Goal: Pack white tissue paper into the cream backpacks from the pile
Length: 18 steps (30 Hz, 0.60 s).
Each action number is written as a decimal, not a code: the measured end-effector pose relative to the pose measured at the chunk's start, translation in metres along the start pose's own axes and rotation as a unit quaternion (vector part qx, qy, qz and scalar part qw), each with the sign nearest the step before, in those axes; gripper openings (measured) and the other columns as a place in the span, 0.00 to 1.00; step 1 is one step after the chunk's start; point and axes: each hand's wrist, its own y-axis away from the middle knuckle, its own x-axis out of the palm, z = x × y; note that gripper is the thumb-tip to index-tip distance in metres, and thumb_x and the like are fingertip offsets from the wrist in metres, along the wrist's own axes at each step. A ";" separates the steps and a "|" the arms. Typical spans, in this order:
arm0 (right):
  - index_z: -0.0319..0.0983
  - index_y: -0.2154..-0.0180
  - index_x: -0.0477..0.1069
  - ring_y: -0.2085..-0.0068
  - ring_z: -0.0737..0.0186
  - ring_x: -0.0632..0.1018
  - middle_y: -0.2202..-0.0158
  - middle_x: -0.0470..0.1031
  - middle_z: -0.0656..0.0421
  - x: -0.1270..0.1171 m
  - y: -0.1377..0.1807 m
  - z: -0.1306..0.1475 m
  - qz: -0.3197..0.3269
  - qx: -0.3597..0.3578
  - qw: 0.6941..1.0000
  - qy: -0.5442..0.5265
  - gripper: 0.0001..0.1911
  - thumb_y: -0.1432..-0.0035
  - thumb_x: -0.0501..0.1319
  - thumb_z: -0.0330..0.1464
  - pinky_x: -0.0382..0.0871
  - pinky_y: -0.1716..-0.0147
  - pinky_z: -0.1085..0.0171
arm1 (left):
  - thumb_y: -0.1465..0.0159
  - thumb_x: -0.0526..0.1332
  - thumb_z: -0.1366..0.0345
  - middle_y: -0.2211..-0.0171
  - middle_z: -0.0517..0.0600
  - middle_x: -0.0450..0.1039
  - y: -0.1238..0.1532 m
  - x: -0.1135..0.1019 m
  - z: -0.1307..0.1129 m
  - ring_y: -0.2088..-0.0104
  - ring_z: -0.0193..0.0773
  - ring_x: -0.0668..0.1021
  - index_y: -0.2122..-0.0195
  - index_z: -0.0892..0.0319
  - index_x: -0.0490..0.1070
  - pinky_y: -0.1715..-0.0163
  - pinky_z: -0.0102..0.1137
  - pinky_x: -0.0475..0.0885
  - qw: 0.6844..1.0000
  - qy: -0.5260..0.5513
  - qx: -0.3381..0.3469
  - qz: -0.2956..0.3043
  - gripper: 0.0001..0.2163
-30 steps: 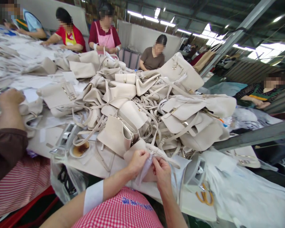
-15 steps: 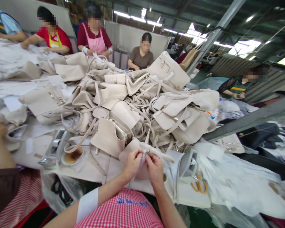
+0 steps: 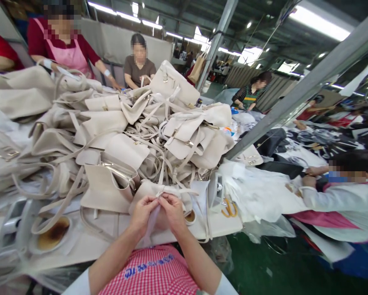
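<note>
Close in front of me lies a beige handbag (image 3: 145, 189) with a strap rising from it. My left hand (image 3: 144, 215) is closed in a pinch on a thin white strip (image 3: 152, 223) at the bag's handle. My right hand (image 3: 173, 209) pinches at the same spot, its fingertips almost touching those of the left. The strip's loose end hangs down between both hands; whether it is tissue or plastic I cannot tell. Just left of my hands stands another beige handbag (image 3: 107, 188) with its metal-edged top gaping.
A large pile of beige handbags (image 3: 110, 127) covers the table. Left are a tape dispenser (image 3: 12, 225) and a stained round dish (image 3: 53, 233). Another dispenser (image 3: 216, 190), orange-handled scissors (image 3: 229, 208) and white wrapping sheets (image 3: 254, 196) lie right. A slanted metal post (image 3: 272, 110) crosses; co-workers stand around.
My view has swung to the right, bringing a co-worker at the right edge into sight. Both hands stay together at the handle, and more of the white strip now hangs below them.
</note>
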 end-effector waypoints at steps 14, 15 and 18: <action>0.38 0.68 0.81 0.66 0.56 0.78 0.67 0.81 0.52 -0.218 -0.007 0.039 -0.185 0.075 0.934 0.297 0.20 0.51 0.65 0.48 0.68 0.71 0.63 | 0.53 0.71 0.49 0.73 0.49 0.76 -0.004 -0.003 0.003 0.71 0.34 0.72 0.72 0.61 0.76 0.71 0.25 0.64 0.995 -0.094 -0.022 0.035 0.19; 0.38 0.71 0.80 0.65 0.53 0.78 0.69 0.80 0.51 -0.242 -0.018 0.036 -0.236 0.071 0.913 0.324 0.18 0.51 0.65 0.46 0.67 0.70 0.62 | 0.53 0.71 0.48 0.73 0.49 0.76 -0.004 -0.002 0.003 0.71 0.34 0.72 0.72 0.61 0.75 0.71 0.25 0.65 0.995 -0.092 -0.023 0.035 0.20; 0.39 0.80 0.75 0.68 0.51 0.76 0.78 0.76 0.53 -0.288 -0.049 0.026 -0.311 0.065 0.864 0.390 0.13 0.50 0.64 0.39 0.63 0.70 0.59 | 0.53 0.72 0.47 0.79 0.46 0.72 -0.004 -0.001 0.004 0.78 0.31 0.67 0.75 0.60 0.72 0.77 0.25 0.61 0.996 -0.083 -0.031 0.020 0.21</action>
